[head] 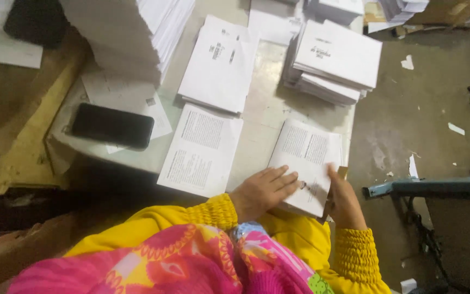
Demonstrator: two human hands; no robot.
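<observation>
From above, the left hand lies flat, fingers spread, on a printed sheet at the table's near right edge; the right hand grips its right edge. A black phone (screen dark) lies left, paper stacks beyond, and a littered floor to the right.

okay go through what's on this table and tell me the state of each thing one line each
Left hand: flat on the folded sheet.
Right hand: gripping the sheet's right edge.
Folded sheet: printed side up, pressed down.
Phone: screen dark, lying flat.
Paper stack: piled, slightly uneven.
</observation>
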